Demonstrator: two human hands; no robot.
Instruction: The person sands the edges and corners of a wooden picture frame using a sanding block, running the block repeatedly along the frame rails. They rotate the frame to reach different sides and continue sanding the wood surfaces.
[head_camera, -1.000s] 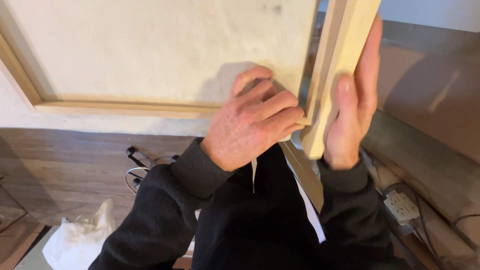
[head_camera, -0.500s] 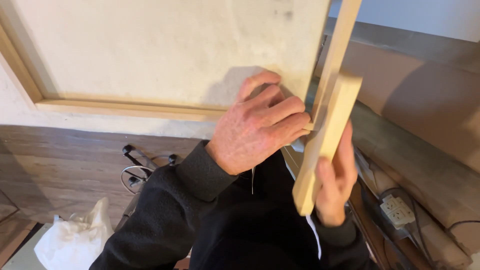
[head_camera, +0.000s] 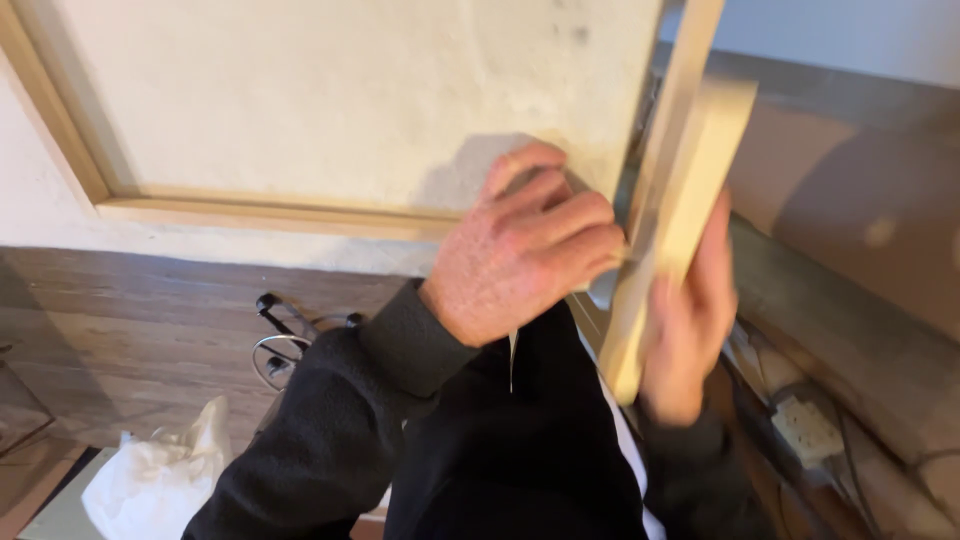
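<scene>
My left hand (head_camera: 525, 245) is curled against the lower right corner of a pale wooden frame (head_camera: 270, 215) that holds a cream board (head_camera: 340, 90); its fingertips press near the corner and whether they pinch something small is hidden. My right hand (head_camera: 690, 320) grips a short light wooden block (head_camera: 680, 230), held upright and tilted against the frame's right upright strip (head_camera: 690, 60). The block and right hand are blurred by motion. Both arms wear dark sleeves.
A wood-plank floor (head_camera: 120, 340) lies below. A crumpled white plastic bag (head_camera: 160, 480) sits at lower left, a black wire stand (head_camera: 290, 330) beside my left sleeve. A white power strip (head_camera: 805, 425) and cables lie at lower right, near brown and grey sheeting (head_camera: 860, 220).
My right hand slid down with the wooden block from high beside the frame's upright, then came up a little. My left hand stayed at the frame's corner.
</scene>
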